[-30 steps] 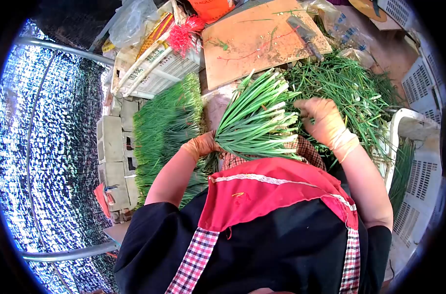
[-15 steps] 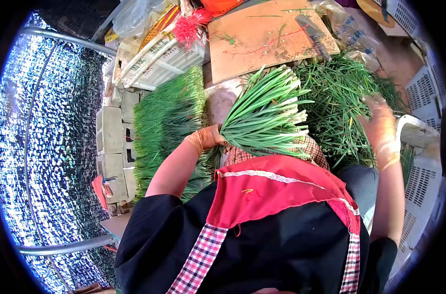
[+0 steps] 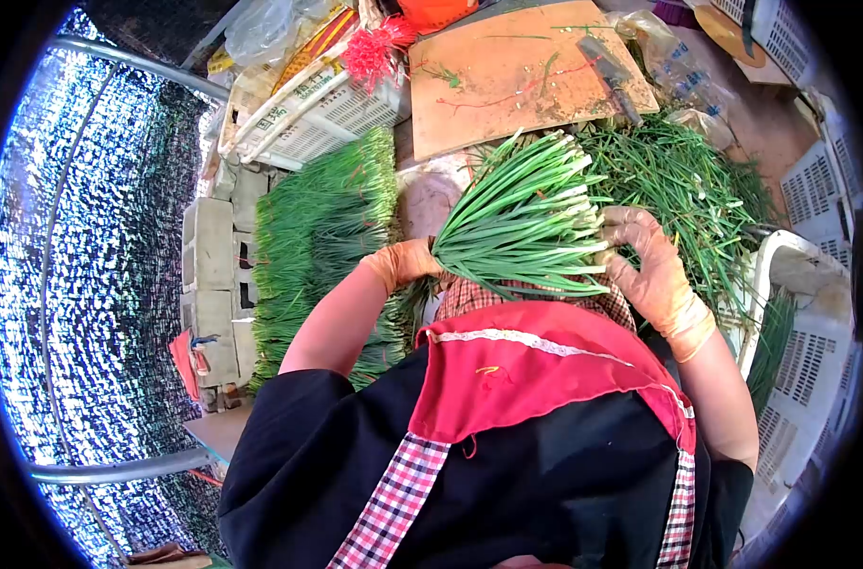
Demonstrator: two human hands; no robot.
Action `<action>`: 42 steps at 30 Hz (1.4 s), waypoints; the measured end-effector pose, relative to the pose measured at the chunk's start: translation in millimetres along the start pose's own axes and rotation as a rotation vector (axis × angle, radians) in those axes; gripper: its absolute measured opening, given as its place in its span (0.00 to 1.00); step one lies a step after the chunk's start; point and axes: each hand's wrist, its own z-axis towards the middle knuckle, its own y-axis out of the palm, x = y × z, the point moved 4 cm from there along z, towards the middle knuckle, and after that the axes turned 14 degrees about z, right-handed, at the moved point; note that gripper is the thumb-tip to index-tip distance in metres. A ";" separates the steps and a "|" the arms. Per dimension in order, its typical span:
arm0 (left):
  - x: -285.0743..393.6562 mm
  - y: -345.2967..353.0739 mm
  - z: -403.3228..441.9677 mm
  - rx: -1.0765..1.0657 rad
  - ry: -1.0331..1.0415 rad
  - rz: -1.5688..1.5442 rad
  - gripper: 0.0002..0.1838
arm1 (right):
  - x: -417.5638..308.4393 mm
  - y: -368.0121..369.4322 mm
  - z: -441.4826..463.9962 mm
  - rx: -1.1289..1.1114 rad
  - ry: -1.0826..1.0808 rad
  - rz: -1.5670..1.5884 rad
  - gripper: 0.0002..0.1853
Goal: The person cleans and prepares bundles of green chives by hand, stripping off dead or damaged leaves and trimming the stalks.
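While the left hand point(image 3: 408, 263) clasps slender green stalks point(image 3: 522, 223), the right hand point(image 3: 653, 268), unclenched, curves beside pale ends point(image 3: 589, 226).

Bunch point(image 3: 522, 228): mid-green stalks, white ends. Left hand point(image 3: 400, 265) and right hand point(image 3: 651, 270): both in translucent orange gloves. Stacked greens point(image 3: 322, 242): bright yellow-green at the outer edge, darker green mid-stack. Loose greens point(image 3: 678, 185): dark green, pale flecks. Board point(image 3: 488, 71): tan-orange, dark specks on it. Knife point(image 3: 606, 63): dark grey blade. Twine point(image 3: 376, 54): hot pink-red. Crate point(image 3: 337, 123): white, green print. Apron point(image 3: 536, 365): red, white trim; straps point(image 3: 392, 493) pink, black and white check. Shirt point(image 3: 555, 474): plain black. Blocks point(image 3: 209, 247): pale grey. Netting point(image 3: 119, 275): dark, speckled bluish white.
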 end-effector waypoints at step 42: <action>32.5 -3.8 -5.9 -0.015 0.069 0.031 0.24 | 34.4 -89.6 -8.9 0.366 0.323 -0.562 0.15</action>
